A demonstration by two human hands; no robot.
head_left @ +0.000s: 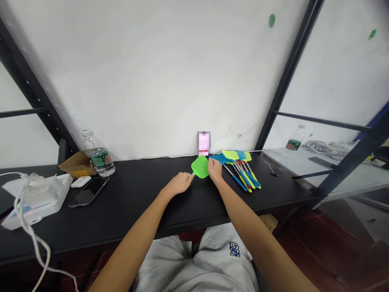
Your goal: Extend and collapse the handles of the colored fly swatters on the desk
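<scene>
Both hands [180, 183] [215, 168] hold a green swatter [199, 166] well inside the table edge [188, 227].

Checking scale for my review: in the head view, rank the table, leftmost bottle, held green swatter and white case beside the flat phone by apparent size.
1. Table
2. Leftmost bottle
3. Green swatter, visible part only
4. White case
</scene>
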